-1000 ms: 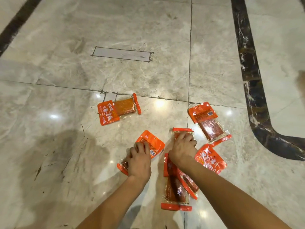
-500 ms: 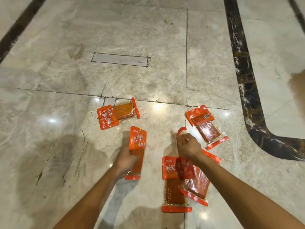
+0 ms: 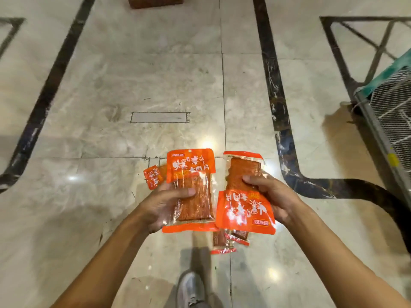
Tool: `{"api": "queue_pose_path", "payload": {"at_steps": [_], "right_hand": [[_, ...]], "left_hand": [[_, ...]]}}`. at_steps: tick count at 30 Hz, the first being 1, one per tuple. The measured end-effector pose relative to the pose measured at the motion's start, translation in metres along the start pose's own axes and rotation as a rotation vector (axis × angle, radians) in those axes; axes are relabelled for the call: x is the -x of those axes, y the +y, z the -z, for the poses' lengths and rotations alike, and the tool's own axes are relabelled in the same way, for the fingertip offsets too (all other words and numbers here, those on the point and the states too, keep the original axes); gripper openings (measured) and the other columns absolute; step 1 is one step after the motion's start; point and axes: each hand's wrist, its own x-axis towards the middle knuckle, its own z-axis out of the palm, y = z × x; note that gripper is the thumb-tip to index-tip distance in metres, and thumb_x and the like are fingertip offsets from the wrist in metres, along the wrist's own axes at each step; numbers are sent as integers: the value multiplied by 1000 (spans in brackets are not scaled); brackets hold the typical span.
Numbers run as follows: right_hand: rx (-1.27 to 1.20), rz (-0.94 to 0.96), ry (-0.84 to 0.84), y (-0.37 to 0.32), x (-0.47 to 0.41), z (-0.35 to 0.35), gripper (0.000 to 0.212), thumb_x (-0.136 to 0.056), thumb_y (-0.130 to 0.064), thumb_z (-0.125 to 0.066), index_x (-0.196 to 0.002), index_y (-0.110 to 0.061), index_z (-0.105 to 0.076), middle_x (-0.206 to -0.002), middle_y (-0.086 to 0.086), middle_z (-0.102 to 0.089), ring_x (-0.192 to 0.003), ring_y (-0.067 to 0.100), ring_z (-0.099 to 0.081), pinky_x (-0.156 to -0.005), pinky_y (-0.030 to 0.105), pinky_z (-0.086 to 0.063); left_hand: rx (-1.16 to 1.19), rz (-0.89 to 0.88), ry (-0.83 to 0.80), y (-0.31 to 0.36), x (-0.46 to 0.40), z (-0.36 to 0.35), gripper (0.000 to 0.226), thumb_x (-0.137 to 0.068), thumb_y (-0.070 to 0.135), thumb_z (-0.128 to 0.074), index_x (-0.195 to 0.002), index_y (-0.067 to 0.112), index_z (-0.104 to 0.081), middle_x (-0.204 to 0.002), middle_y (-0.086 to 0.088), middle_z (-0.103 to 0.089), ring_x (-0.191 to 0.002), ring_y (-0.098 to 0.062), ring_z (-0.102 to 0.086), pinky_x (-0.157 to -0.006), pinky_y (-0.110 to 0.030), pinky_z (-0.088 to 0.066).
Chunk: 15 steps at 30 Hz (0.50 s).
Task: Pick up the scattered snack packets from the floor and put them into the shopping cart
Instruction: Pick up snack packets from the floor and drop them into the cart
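My left hand (image 3: 164,203) grips an orange snack packet (image 3: 191,174) upright, printed label at the top. My right hand (image 3: 273,196) grips a second orange packet (image 3: 242,210) turned the other way, label at the bottom. Both are held side by side well above the floor. Another packet (image 3: 152,177) lies on the marble floor, half hidden behind the left one. More packets (image 3: 224,240) show on the floor below the right one. The shopping cart (image 3: 391,112), wire mesh with a teal rim, stands at the right edge.
My grey shoe (image 3: 191,290) is on the floor at the bottom centre. A brown box (image 3: 155,2) sits at the top edge. A rectangular floor plate (image 3: 159,117) is set in the marble (image 3: 89,218). Dark inlay bands (image 3: 270,85) cross the floor.
Both hands have lifted their packets from near the floor up towards the camera. The view has risen and swung, bringing the cart into sight on the right.
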Motion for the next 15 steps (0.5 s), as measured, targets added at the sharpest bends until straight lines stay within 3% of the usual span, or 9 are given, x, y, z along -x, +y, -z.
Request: {"api": "queue_pose_path", "payload": {"at_steps": [3,5,7,8,10,11,13,15], "right_hand": [[-18,85,-12,-63,112,-46,39,-82,2,-66,-121,-3,-63,-104,24,-72,-80,35,-73,-72,47,-61],[-45,145,-4,-91,170,-69,37,-79,3,-67,-114,-4,-65,-98,24,-72,-75,34,-74,-68,45,-62],[-8,231,3,-164,286,-117,31,-77,6,-66,-106,-5,-67,-91,23,-73,-69,32,-73,-63,44,-62],[-29,229,20,-162,298,-121,29,-77,7,-66,-103,-7,-67,-88,22,-73,-67,32,-73,-62,44,-62],[48,307,6,-220,416,-164,27,-79,8,-66,-101,-7,-67,-86,21,-73,-66,30,-72,-62,42,-62],[49,310,9,-219,424,-167,27,-81,8,-66,-103,-7,-66,-86,21,-73,-66,30,-72,-64,42,-62],[99,389,7,-252,522,-201,33,-81,7,-67,-110,-6,-62,-88,21,-72,-69,31,-71,-68,43,-62],[102,420,14,-258,572,-220,42,-79,6,-69,-119,-6,-60,-90,21,-72,-73,32,-69,-70,44,-62]], "left_hand": [[-35,-73,-48,87,85,-71,49,-75,2,-71,-124,6,-67,-120,-23,-71,-101,-38,-73,-84,-53,-60],[-34,-101,-53,130,135,-109,50,-74,2,-73,-124,4,-67,-120,-25,-70,-101,-40,-72,-84,-55,-60],[-139,-134,-123,220,226,-183,53,-70,3,-77,-122,4,-68,-120,-28,-69,-101,-43,-71,-82,-55,-60],[-113,-135,-107,224,238,-186,54,-68,4,-79,-121,4,-69,-121,-28,-69,-102,-44,-71,-81,-54,-60],[-229,-179,-160,300,331,-253,53,-70,3,-77,-122,3,-68,-122,-27,-69,-107,-44,-70,-82,-54,-61],[-202,-185,-128,303,341,-255,52,-71,2,-74,-123,3,-66,-122,-26,-69,-110,-44,-69,-84,-54,-60],[-315,-257,-195,361,420,-304,55,-70,4,-76,-124,5,-65,-122,-23,-71,-112,-41,-69,-87,-51,-60],[-363,-284,-200,385,461,-319,78,-58,16,-93,-129,9,-63,-124,-18,-71,-115,-39,-67,-95,-54,-56]]}}
